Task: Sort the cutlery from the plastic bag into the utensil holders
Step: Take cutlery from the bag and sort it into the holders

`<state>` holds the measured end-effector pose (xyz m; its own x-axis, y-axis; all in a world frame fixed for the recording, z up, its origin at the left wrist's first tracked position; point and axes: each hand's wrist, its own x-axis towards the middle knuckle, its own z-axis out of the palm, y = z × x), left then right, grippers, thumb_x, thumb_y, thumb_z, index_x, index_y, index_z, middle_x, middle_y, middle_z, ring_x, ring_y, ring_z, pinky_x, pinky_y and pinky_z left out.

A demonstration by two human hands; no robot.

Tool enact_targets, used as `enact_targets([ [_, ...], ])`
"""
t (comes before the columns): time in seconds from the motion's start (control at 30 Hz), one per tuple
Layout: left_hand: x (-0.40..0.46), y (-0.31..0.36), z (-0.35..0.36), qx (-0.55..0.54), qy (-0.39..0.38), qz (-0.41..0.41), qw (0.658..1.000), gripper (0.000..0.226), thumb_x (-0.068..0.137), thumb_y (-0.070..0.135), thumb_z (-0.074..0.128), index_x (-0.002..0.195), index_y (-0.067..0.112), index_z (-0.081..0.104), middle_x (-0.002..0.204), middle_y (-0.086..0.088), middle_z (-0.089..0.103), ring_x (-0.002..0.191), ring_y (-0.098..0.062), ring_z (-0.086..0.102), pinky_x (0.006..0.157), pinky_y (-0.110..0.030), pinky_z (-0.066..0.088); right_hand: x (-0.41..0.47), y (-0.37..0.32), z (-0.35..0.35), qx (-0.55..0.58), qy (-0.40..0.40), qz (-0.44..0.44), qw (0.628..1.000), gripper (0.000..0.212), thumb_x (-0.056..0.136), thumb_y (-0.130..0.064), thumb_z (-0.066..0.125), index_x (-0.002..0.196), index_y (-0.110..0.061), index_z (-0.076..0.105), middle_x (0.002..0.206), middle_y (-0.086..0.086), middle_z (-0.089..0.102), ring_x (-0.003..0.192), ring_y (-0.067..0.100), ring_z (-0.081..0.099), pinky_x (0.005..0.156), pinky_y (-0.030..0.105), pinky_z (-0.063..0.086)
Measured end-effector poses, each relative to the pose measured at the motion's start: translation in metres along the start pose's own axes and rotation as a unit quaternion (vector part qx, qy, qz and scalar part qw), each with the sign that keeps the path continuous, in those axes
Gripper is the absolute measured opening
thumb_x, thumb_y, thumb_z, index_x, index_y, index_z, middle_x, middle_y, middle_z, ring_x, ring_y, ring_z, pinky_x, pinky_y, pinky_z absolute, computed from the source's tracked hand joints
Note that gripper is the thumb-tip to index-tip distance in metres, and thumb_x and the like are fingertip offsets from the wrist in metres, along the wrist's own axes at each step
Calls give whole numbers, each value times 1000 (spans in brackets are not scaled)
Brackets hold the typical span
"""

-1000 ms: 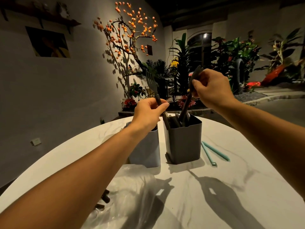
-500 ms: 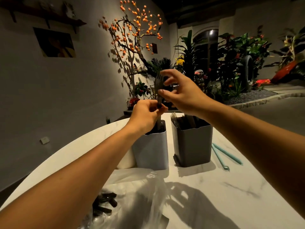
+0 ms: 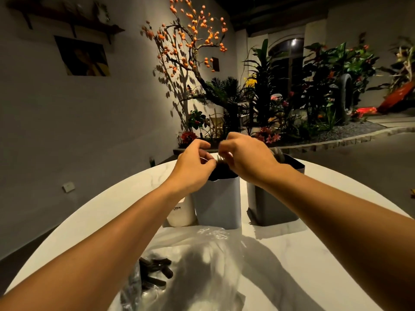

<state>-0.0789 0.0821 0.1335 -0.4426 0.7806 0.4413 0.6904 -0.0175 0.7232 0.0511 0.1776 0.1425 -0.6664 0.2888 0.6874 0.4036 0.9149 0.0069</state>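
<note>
My two hands meet over the mouth of the light grey holder (image 3: 216,203). A fork (image 3: 221,157) stands in that holder, with only its pale tines showing between my hands. My right hand (image 3: 246,159) pinches the tines with curled fingers. At the holder's left rim, my left hand (image 3: 194,169) has its fingers loosely curled and its thumb lifted; no grip shows. The dark grey holder (image 3: 269,205) stands just to the right, its cutlery mostly hidden by my right wrist. The clear plastic bag (image 3: 202,261) lies in front, with several dark cutlery handles (image 3: 155,271) inside.
A small white container (image 3: 182,213) stands behind and to the left of the light holder. The round white marble table (image 3: 314,254) ends close on the left and at the back. Plants and an orange-fruited tree stand beyond the table.
The fork has gone down into the light holder. My left hand let go of its handle. My right hand dropped from above the holders to the holder's mouth.
</note>
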Motion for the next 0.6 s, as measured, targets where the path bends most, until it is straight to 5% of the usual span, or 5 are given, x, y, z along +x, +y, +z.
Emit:
enact_targets([
  [0.13,-7,3,-5,9,-4,-1,1000,32,98,14,58,129,20,49,97,5,62,86,-10,63,67,-18,53,-4,-2,5,-27,-138,59,988,21,92,-25,62,110,-30,72,92,1,65,78,21,60,58,30,45],
  [0.33,-21,8,-12,10,-13,-6,1000,25,101,14,54,124,20,50,100,2,63,90,-16,68,80,-33,61,1,-14,-13,-3,-84,74,994,20,90,-27,61,109,-26,66,99,0,62,88,21,58,68,36,52],
  [0.5,-43,19,-27,-20,-6,-25,999,9,104,22,49,110,18,54,81,-5,68,55,-10,65,49,-24,49,-5,-36,-30,117,-92,98,984,20,92,-42,60,85,-23,65,83,-2,68,76,17,63,68,40,57],
  [0.6,-65,25,-38,-20,-15,-34,999,15,106,25,44,102,15,55,71,-7,68,50,-15,64,46,-27,46,-16,-55,-42,187,-133,86,969,27,93,-42,61,80,-18,67,75,1,68,71,19,65,68,41,59],
])
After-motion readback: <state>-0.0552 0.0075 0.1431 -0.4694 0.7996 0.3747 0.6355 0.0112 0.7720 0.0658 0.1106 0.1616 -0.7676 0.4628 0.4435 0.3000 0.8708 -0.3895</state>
